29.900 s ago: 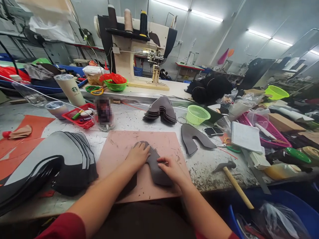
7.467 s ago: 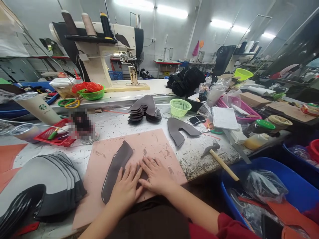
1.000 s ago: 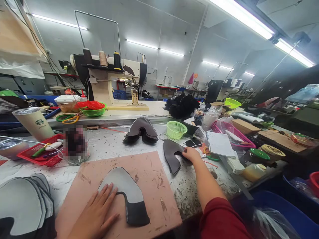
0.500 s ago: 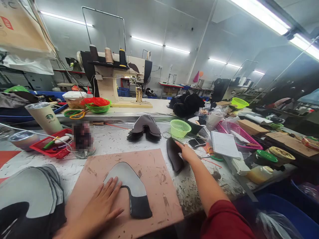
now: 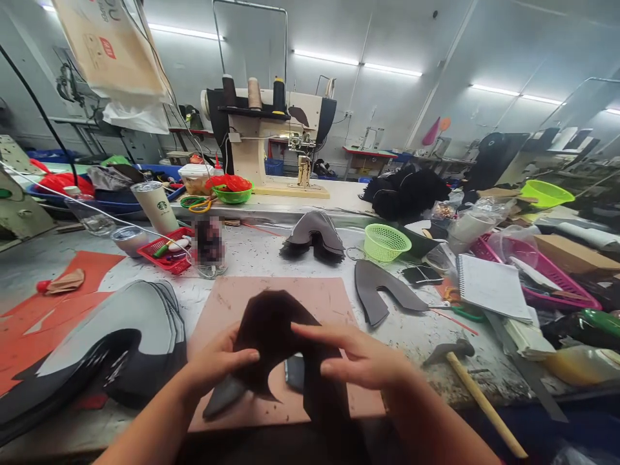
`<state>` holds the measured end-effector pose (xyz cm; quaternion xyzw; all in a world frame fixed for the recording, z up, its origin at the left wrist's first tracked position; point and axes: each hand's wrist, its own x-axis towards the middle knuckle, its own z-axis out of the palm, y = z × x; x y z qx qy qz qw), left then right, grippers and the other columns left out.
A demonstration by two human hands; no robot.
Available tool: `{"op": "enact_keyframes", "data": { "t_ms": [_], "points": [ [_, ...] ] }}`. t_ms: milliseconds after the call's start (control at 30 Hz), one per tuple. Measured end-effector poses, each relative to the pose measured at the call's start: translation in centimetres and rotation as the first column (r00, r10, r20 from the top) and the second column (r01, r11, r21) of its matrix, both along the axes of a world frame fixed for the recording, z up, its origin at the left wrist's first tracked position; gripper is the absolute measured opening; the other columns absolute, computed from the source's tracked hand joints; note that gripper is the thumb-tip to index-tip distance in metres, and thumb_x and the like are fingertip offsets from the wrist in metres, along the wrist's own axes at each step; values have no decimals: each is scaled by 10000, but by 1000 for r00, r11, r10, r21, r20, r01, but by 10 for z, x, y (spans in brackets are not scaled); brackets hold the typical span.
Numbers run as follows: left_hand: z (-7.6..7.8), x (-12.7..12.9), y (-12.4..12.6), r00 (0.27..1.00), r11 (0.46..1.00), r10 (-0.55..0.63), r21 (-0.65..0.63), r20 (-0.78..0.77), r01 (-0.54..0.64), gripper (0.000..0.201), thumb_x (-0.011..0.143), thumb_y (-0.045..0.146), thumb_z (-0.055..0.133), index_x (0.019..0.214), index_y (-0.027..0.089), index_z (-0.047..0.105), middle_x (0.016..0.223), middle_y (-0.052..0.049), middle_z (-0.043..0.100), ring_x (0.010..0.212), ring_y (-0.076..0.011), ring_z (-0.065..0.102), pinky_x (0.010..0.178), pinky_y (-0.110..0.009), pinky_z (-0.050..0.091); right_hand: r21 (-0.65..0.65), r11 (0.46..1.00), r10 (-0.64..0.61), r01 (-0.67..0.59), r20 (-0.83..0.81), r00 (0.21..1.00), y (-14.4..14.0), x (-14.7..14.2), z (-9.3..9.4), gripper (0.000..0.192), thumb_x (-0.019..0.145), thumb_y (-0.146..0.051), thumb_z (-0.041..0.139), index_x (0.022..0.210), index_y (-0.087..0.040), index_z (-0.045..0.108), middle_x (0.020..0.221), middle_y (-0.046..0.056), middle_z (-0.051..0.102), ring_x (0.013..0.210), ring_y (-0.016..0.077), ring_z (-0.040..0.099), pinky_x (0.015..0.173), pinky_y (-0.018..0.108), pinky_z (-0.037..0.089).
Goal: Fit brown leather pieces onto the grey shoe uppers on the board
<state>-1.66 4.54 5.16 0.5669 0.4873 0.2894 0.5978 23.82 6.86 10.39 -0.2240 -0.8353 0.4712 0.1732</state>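
Note:
A dark brown horseshoe-shaped leather piece (image 5: 276, 313) is held up in both my hands. My left hand (image 5: 216, 361) pinches its left edge between thumb and fingers. On the other side, my right hand (image 5: 363, 355) grips the right part, thumb and forefinger apart along it. Beneath lies another curved piece (image 5: 294, 373), mostly hidden, on a pink board (image 5: 223, 300). To the left rests a stack of grey-and-black curved pieces (image 5: 145, 316). A single dark grey curved piece (image 5: 371, 284) lies right of the board, and a small stack of similar pieces (image 5: 314, 232) sits behind it.
A hammer (image 5: 477, 394) lies at the right front edge. Further back are a green basket (image 5: 386, 244), a spiral notebook (image 5: 491, 284) and a pink basket (image 5: 576, 294). A sewing machine (image 5: 247, 148) stands behind. On the left are a tumbler (image 5: 155, 206) and a red tray (image 5: 169, 255).
My right hand has come back from the right with a dark leather piece. My left hand has lifted off the board and now holds it too. The view has turned right.

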Motion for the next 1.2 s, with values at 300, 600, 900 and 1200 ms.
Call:
{"op": "enact_keyframes", "data": {
  "t_ms": [300,600,900,1200],
  "points": [
    [-34,-18,3,960,960,252,-95,-121,-264,766,691,464,528,1323,154,223,1022,-92,626,862,-213,609,746,-349,491,-316,827,-459,465,99,883,12,-60,-90,353,730,-178,501,1066,-218,603,1118,42,590,1064,190,503,948,361,346],
    [-58,-24,35,745,927,292,370,-599,-65,360,751,248,425,1069,199,586,1054,-32,630,980,-180,568,879,-291,426,-27,828,-558,560,55,828,36,-77,-122,360,726,-144,469,1041,-234,618,979,45,616,936,179,544,864,349,409],
    [-55,-24,37,679,927,275,376,-681,1,377,780,226,379,1097,158,571,914,-57,662,850,-179,601,764,-264,455,36,823,-565,566,148,812,35,-80,-116,378,749,-149,473,1099,-237,587,935,50,579,898,174,544,835,313,417],
    [-59,-24,38,612,927,249,368,-751,75,378,799,222,355,1118,184,554,947,-45,654,866,-163,594,770,-248,447,26,828,-555,560,181,812,37,-81,-117,381,751,-155,470,1106,-234,584,929,52,574,932,182,537,851,306,407]
  ]
}}
